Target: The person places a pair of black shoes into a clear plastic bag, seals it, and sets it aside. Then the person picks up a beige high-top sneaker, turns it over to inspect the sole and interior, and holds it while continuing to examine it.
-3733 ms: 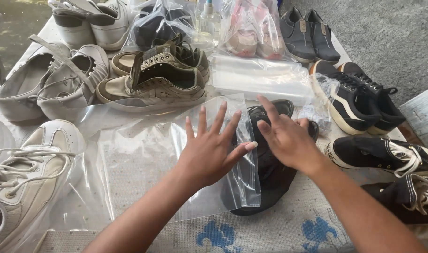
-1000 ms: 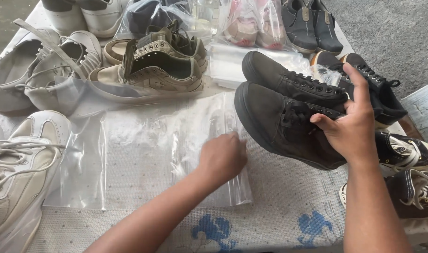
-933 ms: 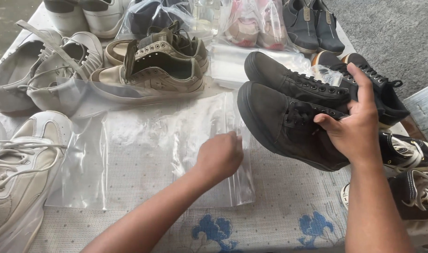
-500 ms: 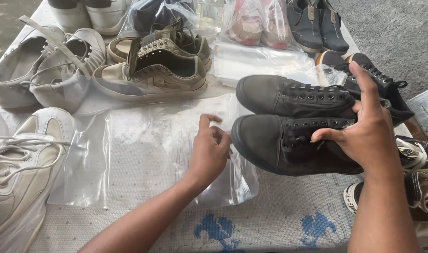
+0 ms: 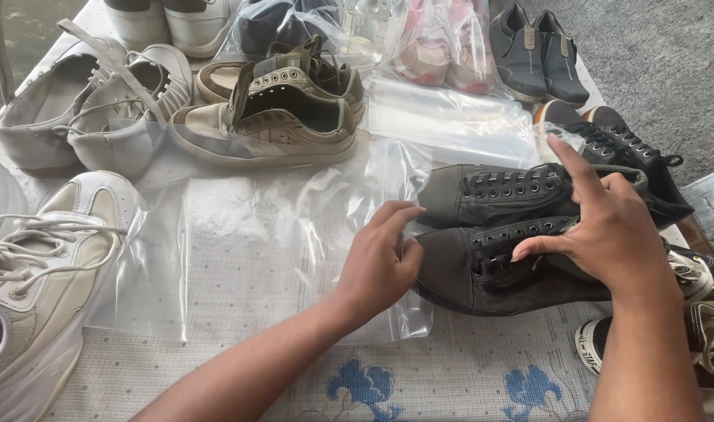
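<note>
View from above of a bench [image 5: 482, 375] covered with a pale cloth printed with blue flowers. The right hand [image 5: 607, 234] lies over a pair of dark lace-up shoes [image 5: 490, 234] held side by side, toes pointing left; its fingers are spread across the laces and uppers, the thumb pressed against the nearer shoe. The pair sits right of centre, its toes at the opening of a clear plastic bag [image 5: 294, 242] that lies flat on the cloth. The left hand [image 5: 380, 262] pinches the bag's edge just beside the toe of the nearer shoe, fingers curled together on the film. Around them: large white trainers [image 5: 36, 289] at the left edge, grey shoes [image 5: 83, 101] at upper left, beige sneakers [image 5: 271, 117] above the bag, bagged pink shoes [image 5: 435, 47] and dark slip-ons [image 5: 536, 47] along the far side, and black canvas shoes [image 5: 630, 148] behind the right hand.
</note>
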